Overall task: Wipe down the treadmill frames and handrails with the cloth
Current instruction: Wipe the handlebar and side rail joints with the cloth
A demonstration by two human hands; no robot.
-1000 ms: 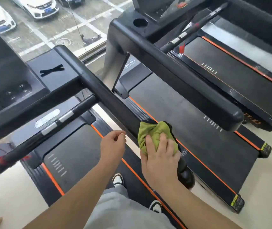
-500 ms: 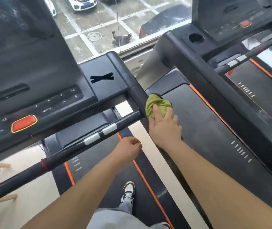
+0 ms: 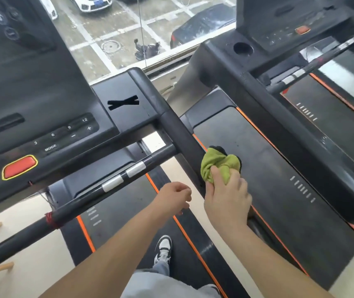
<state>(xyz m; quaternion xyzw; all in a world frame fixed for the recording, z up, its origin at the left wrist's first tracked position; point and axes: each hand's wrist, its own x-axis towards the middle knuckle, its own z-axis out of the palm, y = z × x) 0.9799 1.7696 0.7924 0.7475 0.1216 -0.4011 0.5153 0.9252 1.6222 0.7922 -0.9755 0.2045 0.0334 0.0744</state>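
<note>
- The green cloth (image 3: 219, 163) is bunched up and pressed against the right-hand black padded handrail (image 3: 184, 145) of the near treadmill, partway along the rail below the console.
- The right hand (image 3: 227, 196) holds it there: its fingers (image 3: 217, 172) are curled and pinching the wad, palm low against the rail's side, so the grip looks closed on the cloth.
- The left hand (image 3: 175, 198) hangs free just beside it, holding nothing, its fingers loosely curled inward and touching no part of the frame.
- To do this pass well, I would wrap the cloth around the rail rather than dab one face, keep steady pressure, and run the whole length from the console joint to the rail's end; the underside and inner face look easy to miss.
- The crossbar with silver grip sensors (image 3: 124, 176) sits close to the left and seems a sensible next stretch, as does the console edge marked with a black tape cross (image 3: 123, 102).
- Care is due near the red stop button (image 3: 19, 167) when wiping the console.
- A second treadmill (image 3: 300, 130) stands just beside on the right, its own handrail unattended.
- Below are the dark belts with orange edging and a pale floor; ahead, a window looks down on parked cars.
</note>
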